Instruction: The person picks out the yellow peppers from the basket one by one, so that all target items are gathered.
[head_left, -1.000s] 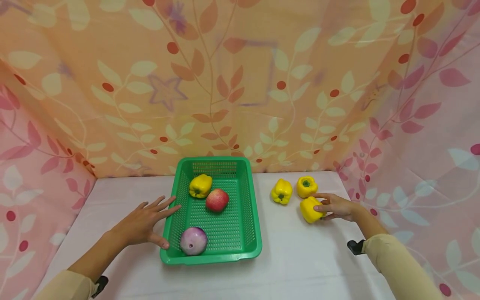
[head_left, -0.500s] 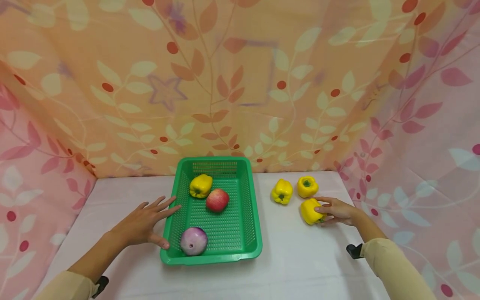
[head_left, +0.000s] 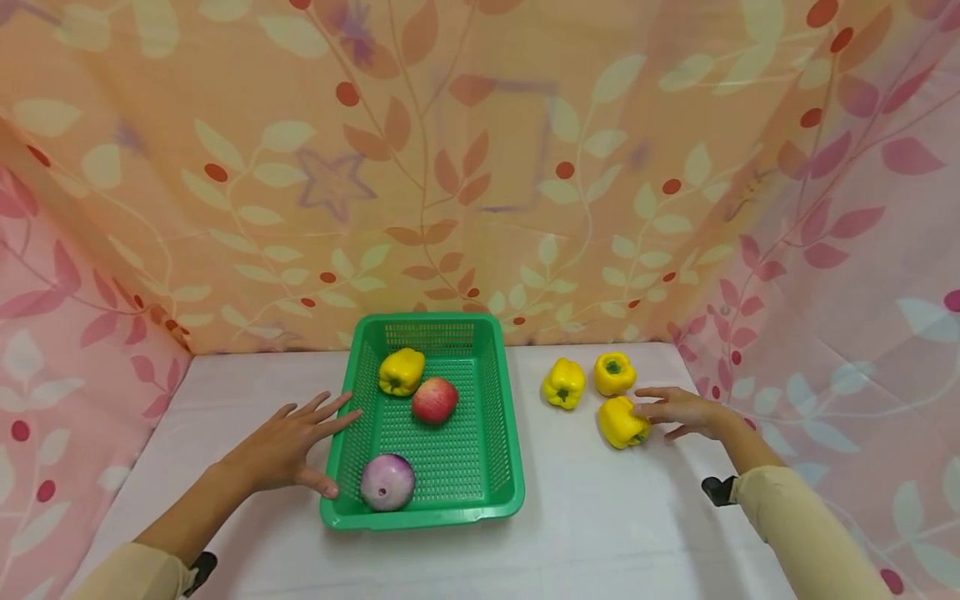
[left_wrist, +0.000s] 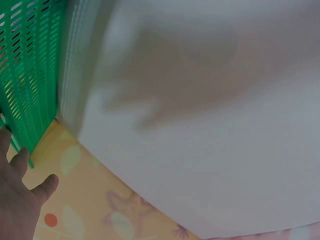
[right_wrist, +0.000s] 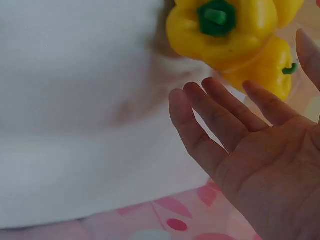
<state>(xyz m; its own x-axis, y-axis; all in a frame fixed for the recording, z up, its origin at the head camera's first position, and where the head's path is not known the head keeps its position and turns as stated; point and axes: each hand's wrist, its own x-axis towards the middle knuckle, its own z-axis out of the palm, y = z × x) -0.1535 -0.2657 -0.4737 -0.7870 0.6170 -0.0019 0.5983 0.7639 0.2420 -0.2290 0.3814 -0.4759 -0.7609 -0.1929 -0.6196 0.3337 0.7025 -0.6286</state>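
Leaf-printed fabric (head_left: 480, 167) backs a smooth white tabletop (head_left: 577, 517). On it sits a rectangular green plastic basket (head_left: 427, 519) with perforated sides. The left hand (head_left: 296, 443), fingers spread, is at its left rim; the right hand (head_left: 681, 412) holds nothing, fingers loosely parted, beside a glossy, lobed yellow bell pepper (head_left: 621, 422) lying right of the basket; contact is unclear. Two more peppers (head_left: 564, 383) lie behind. The basket contains another pepper (head_left: 402, 372) and a mottled red apple (head_left: 435, 400).

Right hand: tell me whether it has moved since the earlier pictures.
Yes. In the head view, the right hand has shifted slightly rightward, a little farther from the basket.
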